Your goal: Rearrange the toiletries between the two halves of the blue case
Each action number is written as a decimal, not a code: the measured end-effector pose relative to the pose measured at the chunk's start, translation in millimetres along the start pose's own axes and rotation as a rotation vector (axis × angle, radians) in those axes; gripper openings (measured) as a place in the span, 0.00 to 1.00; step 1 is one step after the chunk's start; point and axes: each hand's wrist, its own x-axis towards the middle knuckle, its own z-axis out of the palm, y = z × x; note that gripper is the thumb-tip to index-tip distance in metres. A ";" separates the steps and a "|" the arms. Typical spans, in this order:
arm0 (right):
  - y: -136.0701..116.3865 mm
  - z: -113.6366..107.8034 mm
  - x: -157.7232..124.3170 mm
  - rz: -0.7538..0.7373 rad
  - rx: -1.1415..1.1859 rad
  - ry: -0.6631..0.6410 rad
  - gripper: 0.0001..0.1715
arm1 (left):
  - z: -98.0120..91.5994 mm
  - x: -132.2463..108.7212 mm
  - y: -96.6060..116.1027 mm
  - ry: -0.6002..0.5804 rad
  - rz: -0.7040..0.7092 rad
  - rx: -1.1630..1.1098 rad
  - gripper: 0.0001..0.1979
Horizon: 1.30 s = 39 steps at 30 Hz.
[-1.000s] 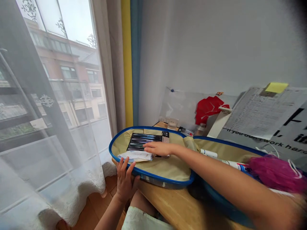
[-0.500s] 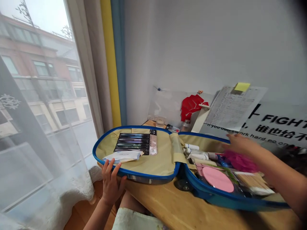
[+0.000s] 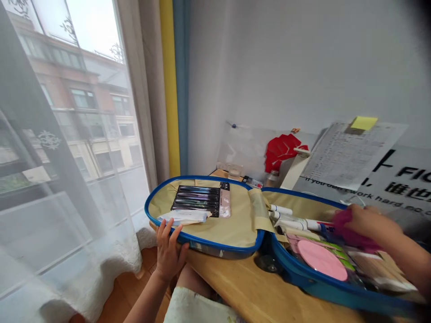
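A small blue-edged suitcase [image 3: 257, 242] lies unfolded on the wooden desk, its beige lining showing. My left hand [image 3: 170, 251] grips the front rim of the left half, fingers over the edge. Beside those fingers are a white packet [image 3: 185, 217] and a card of dark toothbrushes [image 3: 198, 198]. Over the right half, my right hand [image 3: 373, 224] is closed on a crumpled sheer magenta cloth [image 3: 348, 231]; its fingertips are blurred. Around it lie a white tube [image 3: 314, 225], several white bottles [image 3: 281, 209], a pink oval [image 3: 323, 260] and a bundle of thin sticks [image 3: 377, 269].
The wooden desk [image 3: 235, 287] runs along the front of the suitcase. Behind stand a small bottle [image 3: 272, 178] and a clipped paper sheet [image 3: 353, 152] before a lettered poster. Sheer curtains [image 3: 84, 224] hang at the window on the left.
My right hand has come down onto the magenta cloth and now has hold of it. A white tube beside it shows more fully. The view has swung left; my left hand stays on the rim.
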 end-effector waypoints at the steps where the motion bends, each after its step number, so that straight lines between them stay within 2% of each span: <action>1: -5.9 -9.9 -1.5 -0.005 -0.040 0.006 0.20 | 0.3 -0.4 0.2 0.002 -0.007 0.001 0.28; 3: -22.5 -34.1 -4.5 -0.040 -0.097 0.038 0.23 | 0.8 -1.3 0.6 -0.002 -0.021 0.005 0.28; 5: -47.5 -60.2 -7.2 -0.131 -0.019 0.134 0.26 | 1.3 -2.2 0.6 -0.003 -0.028 0.004 0.28; 8: -104.7 -90.4 -14.3 -0.294 0.340 0.213 0.29 | 1.8 -3.6 -0.2 -0.008 -0.025 -0.004 0.28; 10: -155.1 -98.9 -24.2 -0.407 0.668 0.152 0.27 | 2.0 -4.3 -1.0 -0.016 -0.026 -0.009 0.27; 14: -268.2 -90.0 -56.9 -0.613 0.857 -0.037 0.20 | 2.1 -3.8 -1.5 -0.007 -0.017 -0.015 0.27; 16: -319.6 -80.0 -75.9 -0.685 0.911 -0.079 0.18 | 1.9 -3.0 -1.5 -0.003 -0.012 -0.016 0.26; 18: -361.4 -70.9 -93.6 -0.740 0.952 -0.113 0.16 | 1.7 -2.6 -1.4 -0.006 -0.011 -0.012 0.26; 21: -403.1 -60.7 -114.6 -0.784 0.994 -0.153 0.15 | 1.4 -2.8 -1.1 -0.016 -0.009 -0.008 0.26; 24: -423.9 -53.4 -128.1 -0.788 1.011 -0.188 0.14 | 1.5 -2.9 -0.3 -0.018 -0.016 -0.006 0.27; 27: -432.5 -48.0 -136.3 -0.797 1.000 -0.230 0.12 | 1.9 -2.4 0.1 0.001 -0.013 -0.003 0.27; 35: -431.3 -45.1 -145.2 -0.932 0.867 -0.382 0.07 | 2.4 -2.4 -0.5 0.001 -0.016 -0.007 0.27; 39: -426.3 -49.3 -144.5 -1.003 0.799 -0.396 0.14 | 2.3 -2.3 -1.3 -0.002 -0.002 -0.006 0.27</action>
